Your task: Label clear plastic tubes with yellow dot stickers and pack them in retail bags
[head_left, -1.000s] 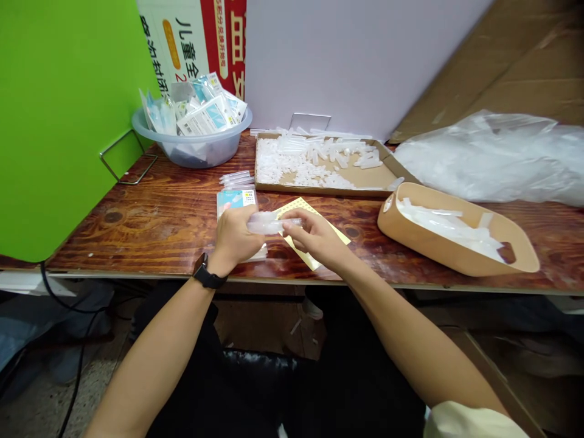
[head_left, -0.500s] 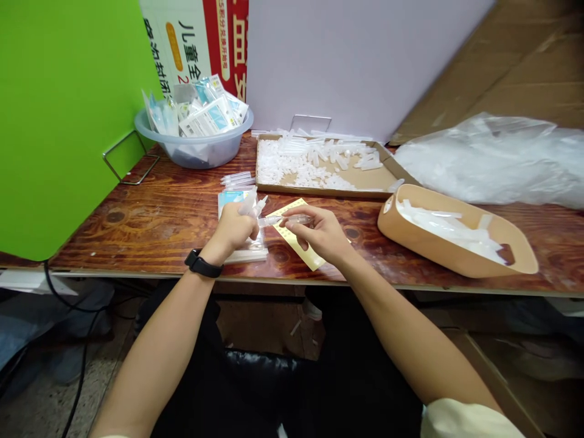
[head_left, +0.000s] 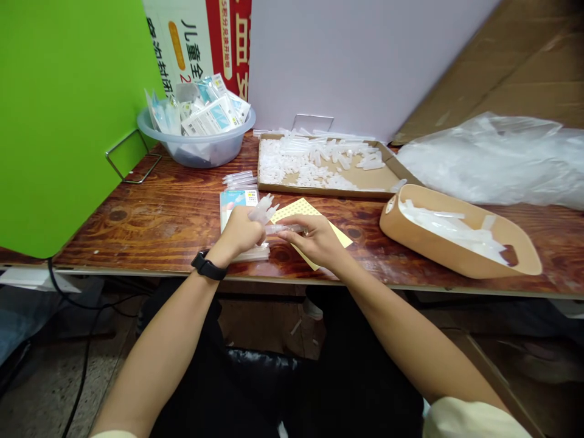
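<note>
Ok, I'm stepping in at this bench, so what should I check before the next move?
1. Left hand grip on the clear plastic vials: ok, held in the fingers.
2. Right hand hold on the clear plastic tube: ok, pinched in the fingertips.
3. Tube end meeting the vials: cannot tell, the left hand hides it.
4. Packaged cards free of hands: not ok, the left hand lies over their lower part.
5. Yellow dotted sheet flat: ok, lying on the wooden table beneath the right hand.

Left hand (head_left: pixel 241 234) grips clear plastic tubes (head_left: pixel 263 210); right hand (head_left: pixel 317 241) pinches single tube (head_left: pixel 283 229) over yellow sheet (head_left: pixel 296 212).
</note>
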`<control>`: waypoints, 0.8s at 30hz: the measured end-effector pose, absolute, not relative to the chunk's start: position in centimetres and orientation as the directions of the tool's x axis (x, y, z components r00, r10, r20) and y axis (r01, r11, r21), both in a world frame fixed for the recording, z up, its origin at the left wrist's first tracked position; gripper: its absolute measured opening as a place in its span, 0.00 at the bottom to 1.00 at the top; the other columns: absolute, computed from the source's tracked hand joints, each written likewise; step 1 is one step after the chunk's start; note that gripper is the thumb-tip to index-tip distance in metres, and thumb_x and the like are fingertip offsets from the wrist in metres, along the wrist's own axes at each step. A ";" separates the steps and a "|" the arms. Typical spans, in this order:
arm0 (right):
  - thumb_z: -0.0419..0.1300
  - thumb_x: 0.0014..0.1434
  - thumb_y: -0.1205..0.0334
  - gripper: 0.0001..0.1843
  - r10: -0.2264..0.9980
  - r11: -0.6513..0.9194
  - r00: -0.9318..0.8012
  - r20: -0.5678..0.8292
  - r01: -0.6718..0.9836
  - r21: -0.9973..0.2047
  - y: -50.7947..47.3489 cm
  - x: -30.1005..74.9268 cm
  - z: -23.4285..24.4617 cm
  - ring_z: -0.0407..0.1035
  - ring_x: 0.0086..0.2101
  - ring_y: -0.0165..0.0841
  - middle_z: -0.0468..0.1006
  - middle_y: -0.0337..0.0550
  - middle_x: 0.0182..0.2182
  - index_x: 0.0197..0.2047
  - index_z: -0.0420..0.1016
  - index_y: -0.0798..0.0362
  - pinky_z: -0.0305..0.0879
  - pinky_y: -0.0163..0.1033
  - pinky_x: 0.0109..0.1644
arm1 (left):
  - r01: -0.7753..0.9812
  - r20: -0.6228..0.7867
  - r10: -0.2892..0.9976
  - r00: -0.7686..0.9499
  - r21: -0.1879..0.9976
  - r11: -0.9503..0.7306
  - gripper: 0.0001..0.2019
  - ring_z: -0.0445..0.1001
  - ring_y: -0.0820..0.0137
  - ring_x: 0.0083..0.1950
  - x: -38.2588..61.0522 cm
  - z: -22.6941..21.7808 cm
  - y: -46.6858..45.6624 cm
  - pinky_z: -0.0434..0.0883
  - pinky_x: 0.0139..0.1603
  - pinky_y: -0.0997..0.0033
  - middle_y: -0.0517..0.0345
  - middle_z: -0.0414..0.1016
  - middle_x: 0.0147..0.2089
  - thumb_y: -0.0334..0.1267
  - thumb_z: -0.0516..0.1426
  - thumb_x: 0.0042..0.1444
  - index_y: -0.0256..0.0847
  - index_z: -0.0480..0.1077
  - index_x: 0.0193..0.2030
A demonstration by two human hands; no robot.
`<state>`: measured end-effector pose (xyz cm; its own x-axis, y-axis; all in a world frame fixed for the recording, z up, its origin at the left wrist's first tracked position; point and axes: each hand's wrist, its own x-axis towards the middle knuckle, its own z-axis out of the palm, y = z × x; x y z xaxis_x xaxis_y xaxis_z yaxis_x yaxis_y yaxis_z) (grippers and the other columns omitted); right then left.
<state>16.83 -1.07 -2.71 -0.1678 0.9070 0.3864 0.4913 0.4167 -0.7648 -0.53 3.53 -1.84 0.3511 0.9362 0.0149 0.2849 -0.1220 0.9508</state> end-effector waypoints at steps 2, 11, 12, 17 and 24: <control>0.63 0.55 0.54 0.12 0.911 0.406 -0.143 0.387 0.477 -0.779 -1.1 16.8 -2.9 0.74 0.35 0.38 0.81 0.45 0.34 0.36 0.80 0.53 0.67 0.40 0.41 | 0.383 0.172 0.927 0.333 0.874 -0.300 0.06 0.54 0.75 0.22 -0.6 -2.2 3.3 0.53 0.24 0.71 0.64 0.57 0.18 0.29 0.52 0.33 0.40 0.56 0.16; 0.63 0.52 0.51 0.17 0.966 0.255 -0.112 0.232 0.294 -0.921 -0.6 16.4 -3.0 0.68 0.26 0.29 0.77 0.43 0.29 0.36 0.77 0.58 0.62 0.34 0.30 | 0.592 0.498 0.808 0.314 0.563 -0.577 0.10 0.52 0.73 0.24 -0.9 -2.2 2.6 0.57 0.33 0.67 0.64 0.56 0.18 0.35 0.53 0.40 0.42 0.53 0.19; 0.63 0.52 0.50 0.19 0.977 0.209 -0.098 0.189 0.272 -0.939 -0.6 16.5 -2.8 0.65 0.23 0.26 0.76 0.42 0.28 0.37 0.77 0.58 0.59 0.33 0.26 | 0.559 0.475 0.827 0.301 0.615 -0.557 0.08 0.52 0.74 0.24 -1.0 -2.1 2.9 0.56 0.31 0.68 0.64 0.56 0.19 0.34 0.53 0.39 0.41 0.54 0.19; 0.64 0.53 0.50 0.24 0.991 0.124 -0.044 0.123 0.034 -0.992 -0.7 17.4 -2.1 0.54 0.17 0.21 0.72 0.36 0.25 0.46 0.68 0.57 0.51 0.31 0.20 | 0.340 0.228 0.918 0.326 0.877 -0.339 0.05 0.54 0.76 0.22 -1.1 -2.1 3.9 0.50 0.24 0.74 0.66 0.56 0.19 0.30 0.51 0.33 0.40 0.55 0.18; 0.61 0.58 0.51 0.15 0.946 0.320 -0.114 0.305 0.161 -0.934 -0.9 17.9 -1.4 0.63 0.21 0.22 0.77 0.42 0.33 0.41 0.70 0.55 0.58 0.30 0.23 | 0.378 -0.011 0.856 0.516 0.900 -0.216 0.06 0.54 0.77 0.20 -0.5 -1.7 3.9 0.50 0.21 0.75 0.65 0.57 0.15 0.34 0.53 0.32 0.39 0.56 0.14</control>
